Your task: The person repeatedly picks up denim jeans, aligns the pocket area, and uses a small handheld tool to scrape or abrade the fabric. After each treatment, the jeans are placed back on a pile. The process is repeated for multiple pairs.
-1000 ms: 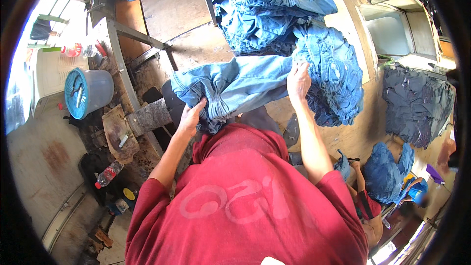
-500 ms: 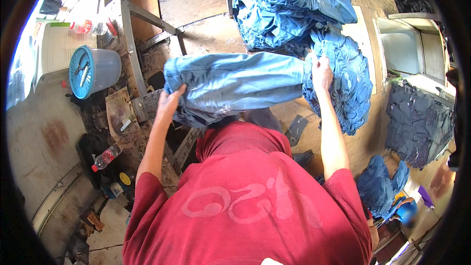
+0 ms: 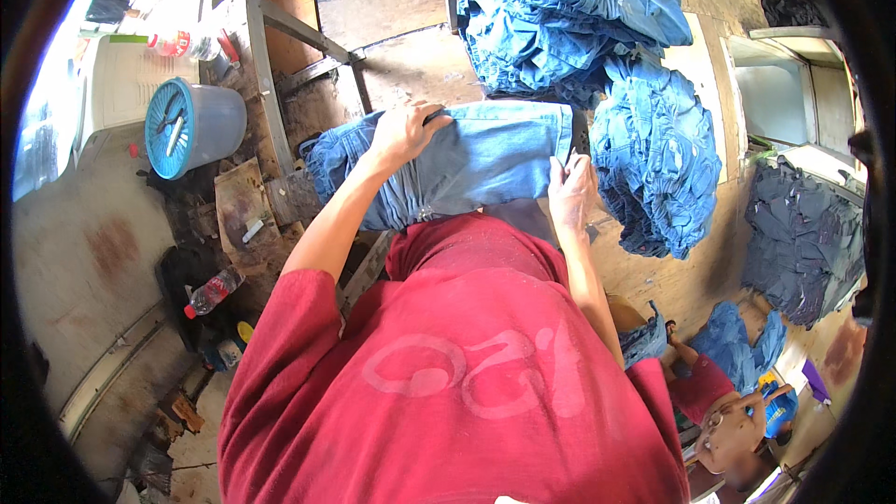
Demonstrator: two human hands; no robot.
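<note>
Apparently being straightened, the blue garment lies at twelve o'clock under the left hand, whose fingers bend together, pinch unclear, while the right hand pinches its three-o'clock end, and the next move calls for even tension.

The left hand hides part of the held blue garment; the upper edge crops the blue pile; a co-worker's head is blurred.
</note>
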